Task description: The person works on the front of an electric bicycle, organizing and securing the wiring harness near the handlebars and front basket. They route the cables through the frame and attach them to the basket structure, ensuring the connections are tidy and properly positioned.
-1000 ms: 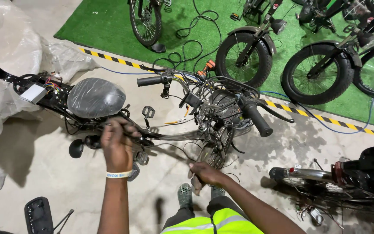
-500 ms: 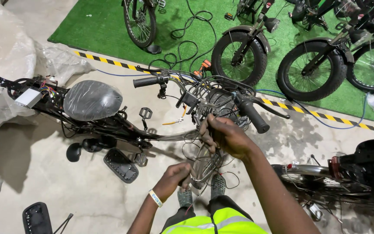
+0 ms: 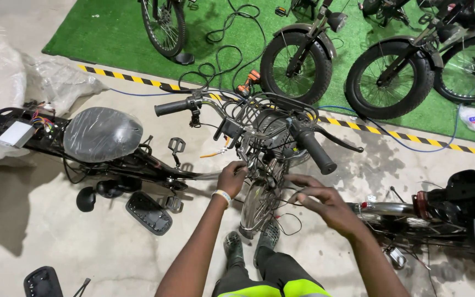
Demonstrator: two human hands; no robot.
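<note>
Chrome front basket [image 3: 268,118] fit-up in hand: left hand [image 3: 232,179] curled gripping the bike's stem area, right hand [image 3: 325,204] fingers spread over loose cables; next likely needs cable routing care.

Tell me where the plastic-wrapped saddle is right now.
In the head view the plastic-wrapped saddle sits left of centre on the black bike frame, left of the left hand and just above the flat black pad on the floor.
</note>
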